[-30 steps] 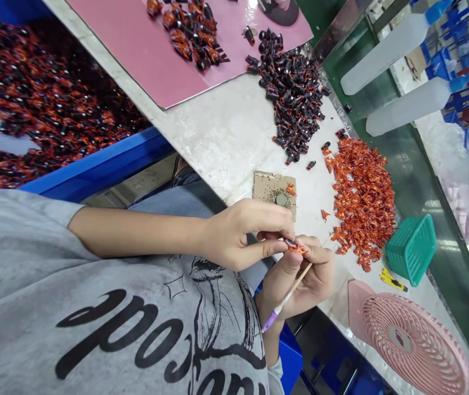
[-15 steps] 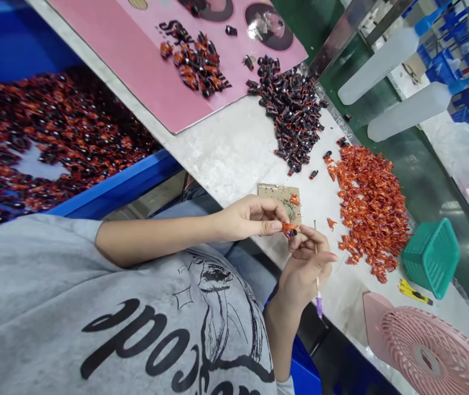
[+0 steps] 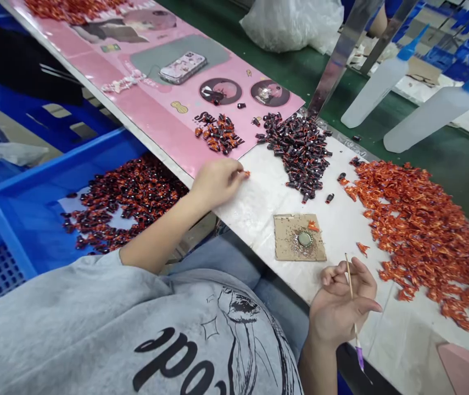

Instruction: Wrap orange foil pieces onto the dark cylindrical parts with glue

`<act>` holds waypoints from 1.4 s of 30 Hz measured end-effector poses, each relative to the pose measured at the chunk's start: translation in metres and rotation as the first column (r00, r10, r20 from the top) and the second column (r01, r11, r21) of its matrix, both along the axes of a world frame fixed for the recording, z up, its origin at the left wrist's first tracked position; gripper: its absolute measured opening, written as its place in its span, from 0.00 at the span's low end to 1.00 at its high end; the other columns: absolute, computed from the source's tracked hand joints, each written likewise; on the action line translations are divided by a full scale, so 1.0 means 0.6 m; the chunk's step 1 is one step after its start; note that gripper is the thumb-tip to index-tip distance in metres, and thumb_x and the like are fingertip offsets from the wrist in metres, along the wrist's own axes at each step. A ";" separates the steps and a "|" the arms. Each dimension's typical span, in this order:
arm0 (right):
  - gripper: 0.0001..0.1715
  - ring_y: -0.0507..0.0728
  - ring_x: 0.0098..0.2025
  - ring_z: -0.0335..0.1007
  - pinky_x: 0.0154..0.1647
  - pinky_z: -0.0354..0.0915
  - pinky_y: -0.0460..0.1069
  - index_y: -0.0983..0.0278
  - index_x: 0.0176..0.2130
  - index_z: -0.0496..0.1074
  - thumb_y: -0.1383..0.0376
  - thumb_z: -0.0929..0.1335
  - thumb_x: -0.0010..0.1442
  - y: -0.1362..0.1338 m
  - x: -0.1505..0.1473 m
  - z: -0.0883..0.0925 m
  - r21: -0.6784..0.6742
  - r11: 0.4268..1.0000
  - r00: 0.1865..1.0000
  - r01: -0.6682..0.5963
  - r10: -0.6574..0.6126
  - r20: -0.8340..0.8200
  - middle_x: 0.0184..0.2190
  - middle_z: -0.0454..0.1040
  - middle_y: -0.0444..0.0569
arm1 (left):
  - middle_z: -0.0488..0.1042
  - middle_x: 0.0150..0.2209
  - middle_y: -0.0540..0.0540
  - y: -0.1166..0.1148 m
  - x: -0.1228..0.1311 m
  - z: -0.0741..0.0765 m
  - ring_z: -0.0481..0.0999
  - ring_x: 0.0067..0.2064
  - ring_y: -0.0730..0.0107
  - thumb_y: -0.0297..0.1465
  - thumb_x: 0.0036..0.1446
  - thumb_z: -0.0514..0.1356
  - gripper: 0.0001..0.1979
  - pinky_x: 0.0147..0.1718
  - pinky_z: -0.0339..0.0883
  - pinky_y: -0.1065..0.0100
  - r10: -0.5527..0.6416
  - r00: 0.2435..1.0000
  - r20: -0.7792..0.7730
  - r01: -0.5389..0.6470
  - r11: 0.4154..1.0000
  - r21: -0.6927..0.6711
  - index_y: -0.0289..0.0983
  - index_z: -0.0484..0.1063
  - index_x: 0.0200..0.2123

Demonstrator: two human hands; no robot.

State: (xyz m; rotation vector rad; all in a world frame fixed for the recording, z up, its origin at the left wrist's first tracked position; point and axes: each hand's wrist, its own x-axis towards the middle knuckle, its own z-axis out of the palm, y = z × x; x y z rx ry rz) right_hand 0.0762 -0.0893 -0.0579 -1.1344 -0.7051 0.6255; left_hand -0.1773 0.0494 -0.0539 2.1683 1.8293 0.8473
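My left hand (image 3: 220, 184) is closed in a pinch over the table, near the pink sheet's front corner. A small orange piece (image 3: 246, 174) shows at its fingertips, mostly covered by them. Beside it lies a little cluster of joined orange-and-black pieces (image 3: 220, 135). My right hand (image 3: 339, 304), palm up, has a thin wooden stick with a purple end (image 3: 350, 285) lodged between its fingers. Just left of that hand is a cardboard square (image 3: 284, 249) bearing a small round cap (image 3: 304, 238) and one orange piece (image 3: 313, 226).
A heap of black pieces (image 3: 300, 153) and a larger heap of orange pieces (image 3: 419, 219) cover parts of the table. Below its left edge stands a blue bin (image 3: 20, 203) of orange-black pieces. A phone (image 3: 183, 67) lies on the pink sheet (image 3: 168, 129); two white bottles (image 3: 428, 118) stand behind.
My left hand has moved away from my right, toward the pink sheet, carrying the orange piece. My right hand keeps the stick, and the view has shifted left.
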 end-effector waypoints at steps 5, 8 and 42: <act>0.31 0.51 0.30 0.63 0.25 0.59 0.45 0.61 0.42 0.76 0.37 0.67 0.58 -0.002 0.000 0.002 -0.007 1.000 1.000 0.003 -0.004 -0.031 0.31 0.67 0.45 | 0.79 0.39 0.38 0.051 -0.045 -0.001 0.76 0.44 0.49 0.32 0.60 0.54 0.12 0.45 0.67 0.54 0.230 0.965 -0.123 -0.221 0.972 0.083 0.37 0.77 0.40; 0.31 0.50 0.30 0.63 0.26 0.59 0.46 0.61 0.41 0.75 0.38 0.68 0.57 0.000 0.001 0.001 -0.010 0.999 0.997 0.039 -0.039 -0.060 0.33 0.67 0.45 | 0.78 0.44 0.36 0.063 -0.031 0.013 0.75 0.50 0.47 0.32 0.62 0.54 0.14 0.49 0.67 0.53 0.217 0.965 -0.150 -0.199 0.972 0.127 0.37 0.75 0.46; 0.21 0.52 0.26 0.69 0.28 0.63 0.48 0.63 0.29 0.80 0.51 0.68 0.63 0.029 -0.010 -0.005 -0.270 0.962 0.847 0.030 0.119 0.517 0.24 0.77 0.46 | 0.79 0.26 0.48 -0.066 0.082 0.006 0.75 0.27 0.73 0.30 0.49 0.69 0.05 0.29 0.71 0.71 -0.350 0.645 0.680 0.445 0.895 0.038 0.35 0.79 0.29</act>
